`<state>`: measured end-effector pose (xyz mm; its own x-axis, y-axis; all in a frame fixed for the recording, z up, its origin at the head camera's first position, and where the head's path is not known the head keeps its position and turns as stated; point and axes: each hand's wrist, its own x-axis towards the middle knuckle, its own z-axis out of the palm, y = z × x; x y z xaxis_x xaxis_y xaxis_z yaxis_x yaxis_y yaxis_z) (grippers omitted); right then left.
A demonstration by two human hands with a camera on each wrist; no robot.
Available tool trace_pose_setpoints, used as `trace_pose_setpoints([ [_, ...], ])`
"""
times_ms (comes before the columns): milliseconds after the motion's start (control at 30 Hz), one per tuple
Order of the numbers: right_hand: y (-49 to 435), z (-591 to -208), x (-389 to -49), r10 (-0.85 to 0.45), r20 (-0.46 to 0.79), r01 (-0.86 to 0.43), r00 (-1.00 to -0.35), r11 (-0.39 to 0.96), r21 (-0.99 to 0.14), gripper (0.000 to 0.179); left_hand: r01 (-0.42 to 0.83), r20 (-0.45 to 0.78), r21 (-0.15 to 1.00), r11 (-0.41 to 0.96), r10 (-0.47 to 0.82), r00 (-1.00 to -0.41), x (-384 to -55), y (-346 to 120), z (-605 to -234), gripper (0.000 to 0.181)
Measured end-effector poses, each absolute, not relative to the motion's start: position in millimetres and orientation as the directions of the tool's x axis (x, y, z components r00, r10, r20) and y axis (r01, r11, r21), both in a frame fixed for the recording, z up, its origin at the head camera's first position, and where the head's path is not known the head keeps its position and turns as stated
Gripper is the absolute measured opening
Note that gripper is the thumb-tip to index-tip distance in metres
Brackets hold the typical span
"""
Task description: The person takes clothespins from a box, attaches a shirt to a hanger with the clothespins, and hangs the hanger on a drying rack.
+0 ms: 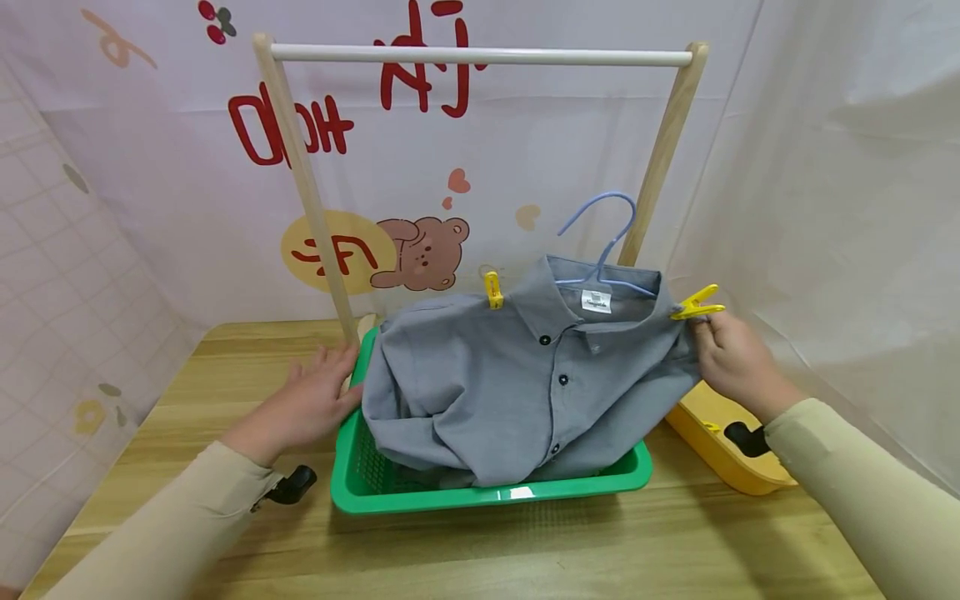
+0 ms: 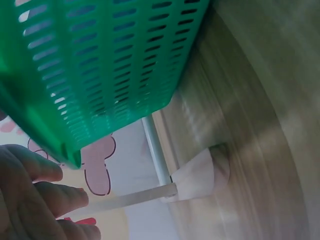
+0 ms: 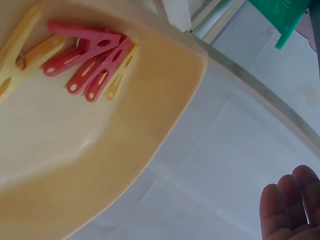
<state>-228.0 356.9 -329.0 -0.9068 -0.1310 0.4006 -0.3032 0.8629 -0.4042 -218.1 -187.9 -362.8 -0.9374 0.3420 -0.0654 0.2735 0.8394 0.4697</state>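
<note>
A grey button-up shirt [image 1: 487, 392] lies bunched in a green basket [image 1: 491, 498]. Its collar surrounds the neck of a light-blue hanger [image 1: 611, 242] with the hook upward. Yellow clothespins sit on both shoulders, one left of the collar [image 1: 493, 290] and one right of it [image 1: 697, 302]. My right hand [image 1: 738, 362] pinches the shirt's shoulder just below the right clothespin; several of its fingers [image 3: 285, 207] extend in the right wrist view. With fingers spread, my left hand [image 1: 311, 400] rests against the basket's left rim; its fingertips [image 2: 70, 200] show beside the slotted wall.
Behind the basket stands a wooden rack [image 1: 300, 167] with a white crossbar [image 1: 480, 55]. A yellow tray [image 1: 731, 467] on the right holds red clothespins [image 3: 95, 60] and yellow ones. A printed cloth [image 1: 525, 150] hangs behind the wooden table [image 1: 420, 558].
</note>
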Motion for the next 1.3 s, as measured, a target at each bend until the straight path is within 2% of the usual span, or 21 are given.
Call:
trace_pose_setpoints([
  [333,367.2,-332.8,-228.3,-0.126,0.397,-0.296,-0.909,0.867,-0.401,0.03,0.259,-0.126,0.513,0.818,0.371,-0.92,-216.6,-181.1,-365.1,0.086],
  [567,371.5,-334.5,-229.1,-0.148,0.401,-0.312,-0.904,0.87,-0.382,0.03,0.27,-0.099,0.557,0.786,0.385,-0.917,-215.4,-175.9,-363.5,0.081],
  [1300,385.1,-340.2,-233.5,-0.183,0.38,-0.314,-0.907,0.894,-0.32,0.027,0.235,-0.105,0.572,0.785,0.355,-0.929,-214.5,-173.3,-363.0,0.074],
])
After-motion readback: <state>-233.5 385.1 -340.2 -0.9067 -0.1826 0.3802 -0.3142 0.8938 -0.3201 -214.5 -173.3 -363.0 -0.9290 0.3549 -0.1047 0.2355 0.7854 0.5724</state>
